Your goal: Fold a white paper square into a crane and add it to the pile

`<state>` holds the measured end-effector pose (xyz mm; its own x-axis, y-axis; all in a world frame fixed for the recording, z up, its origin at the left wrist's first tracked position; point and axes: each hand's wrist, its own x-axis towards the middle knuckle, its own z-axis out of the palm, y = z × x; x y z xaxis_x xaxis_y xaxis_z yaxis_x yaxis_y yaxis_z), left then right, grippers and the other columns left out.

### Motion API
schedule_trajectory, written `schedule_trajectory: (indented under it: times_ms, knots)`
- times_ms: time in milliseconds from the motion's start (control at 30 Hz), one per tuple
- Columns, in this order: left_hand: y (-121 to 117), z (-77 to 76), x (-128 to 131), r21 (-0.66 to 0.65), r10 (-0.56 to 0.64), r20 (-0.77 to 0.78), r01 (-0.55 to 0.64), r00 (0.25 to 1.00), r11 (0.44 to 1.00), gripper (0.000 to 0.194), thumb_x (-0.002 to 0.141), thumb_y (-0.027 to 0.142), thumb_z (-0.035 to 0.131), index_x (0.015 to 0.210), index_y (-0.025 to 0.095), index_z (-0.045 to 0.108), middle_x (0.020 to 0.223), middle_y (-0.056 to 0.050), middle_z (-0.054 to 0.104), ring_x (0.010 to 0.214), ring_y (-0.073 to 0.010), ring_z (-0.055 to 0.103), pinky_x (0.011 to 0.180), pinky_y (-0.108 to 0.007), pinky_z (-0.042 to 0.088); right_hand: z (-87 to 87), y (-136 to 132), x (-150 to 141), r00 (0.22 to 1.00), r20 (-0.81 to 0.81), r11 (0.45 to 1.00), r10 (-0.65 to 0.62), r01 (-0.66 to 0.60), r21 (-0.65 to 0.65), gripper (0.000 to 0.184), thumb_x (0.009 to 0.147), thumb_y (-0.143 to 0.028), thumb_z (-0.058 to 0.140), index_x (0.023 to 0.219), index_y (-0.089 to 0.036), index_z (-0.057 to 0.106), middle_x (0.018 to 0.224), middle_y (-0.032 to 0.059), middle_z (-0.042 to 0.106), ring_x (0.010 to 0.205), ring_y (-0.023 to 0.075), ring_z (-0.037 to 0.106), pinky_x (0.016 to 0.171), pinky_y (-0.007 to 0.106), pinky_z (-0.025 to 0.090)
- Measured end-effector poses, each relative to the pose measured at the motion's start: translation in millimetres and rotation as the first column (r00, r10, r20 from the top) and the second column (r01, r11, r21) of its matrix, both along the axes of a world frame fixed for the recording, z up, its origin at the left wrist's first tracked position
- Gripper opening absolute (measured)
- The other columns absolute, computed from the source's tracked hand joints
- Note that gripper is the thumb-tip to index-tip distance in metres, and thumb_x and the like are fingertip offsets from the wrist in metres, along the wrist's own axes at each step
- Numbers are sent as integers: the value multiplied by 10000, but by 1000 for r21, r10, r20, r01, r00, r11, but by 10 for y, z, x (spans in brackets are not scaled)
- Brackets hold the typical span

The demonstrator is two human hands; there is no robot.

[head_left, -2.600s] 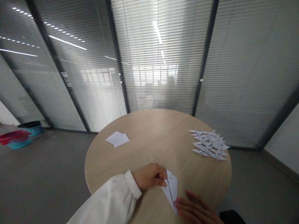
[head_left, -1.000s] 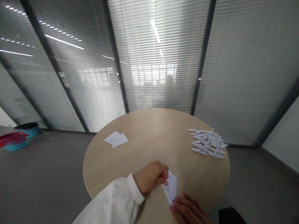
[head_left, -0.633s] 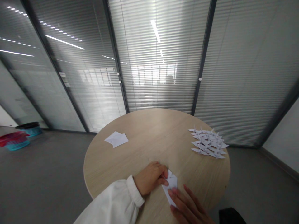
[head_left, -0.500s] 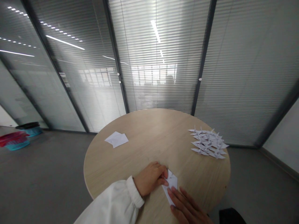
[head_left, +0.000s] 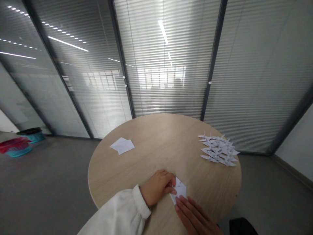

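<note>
A folded white paper [head_left: 179, 190] lies on the round wooden table [head_left: 166, 143] near its front edge, now a short, blunt shape. My left hand [head_left: 156, 187], in a white sleeve [head_left: 119, 212], pinches the paper's left side, with the fingertips curled over it. My right hand [head_left: 193, 217] lies flat, fingers extended, with the fingertips pressing on or against the paper's lower edge. Farther right on the table sits a cluster of several white origami cranes [head_left: 217, 150]. Loose white paper sheets [head_left: 122, 146] lie at the table's back left.
A black chair back [head_left: 242, 227] shows at the lower right. Two bins stand on the grey floor at far left: a teal basket with red cloth [head_left: 14, 146] and a teal bin with a black liner [head_left: 33, 137]. Glass partitions with blinds [head_left: 166, 91] stand behind the table.
The paper's long lower point has folded up, so the shape is shorter. My right hand has slid up and now presses against the paper's lower end. My view has shifted slightly.
</note>
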<state>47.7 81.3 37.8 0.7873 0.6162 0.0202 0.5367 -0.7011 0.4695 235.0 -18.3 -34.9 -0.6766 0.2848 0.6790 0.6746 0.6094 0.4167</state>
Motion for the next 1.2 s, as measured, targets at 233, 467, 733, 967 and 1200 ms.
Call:
schedule_trajectory:
  times_ms: [233,467,733,967,1200]
  knots:
    - [2,-8,-7,-2,11,-2,-11,1000,1000,170,798,329,640,837,187,554,805,2,607,807,-159,511,756,-255,348,31,1,-23,1000,-26,1000,3,-3,14,412,982,-211,241,1045,-106,634,1069,70,676,1075,170,590,1080,337,317]
    - [-6,-4,-6,-7,13,2,-13,1000,1000,167,804,330,634,836,185,557,791,4,605,801,-156,510,756,-253,347,47,0,-40,998,-61,1000,6,-5,19,420,980,-226,235,1032,-99,631,1020,75,691,1046,171,604,1019,308,399]
    - [17,-1,5,-25,11,-30,-11,1000,1000,172,790,319,651,840,187,553,793,7,600,788,-151,512,737,-248,347,12,7,-17,1000,-30,1000,10,-10,4,413,980,-254,249,1055,-94,622,1072,96,666,1087,171,578,1027,305,392]
    - [12,2,4,-30,25,-21,-26,999,999,188,771,326,671,837,186,564,797,3,609,786,-154,511,724,-247,349,-16,6,-20,999,-48,1000,19,-19,-7,381,973,-270,291,1073,-91,613,1112,114,645,1112,177,561,1039,316,376]
    - [9,31,25,-22,30,-64,-32,997,999,191,770,322,673,840,181,565,806,0,613,800,-156,513,716,-241,351,-6,-2,-24,999,-49,1000,6,-6,-5,420,981,-264,251,1059,-93,626,1069,96,667,1085,177,580,1036,315,386]
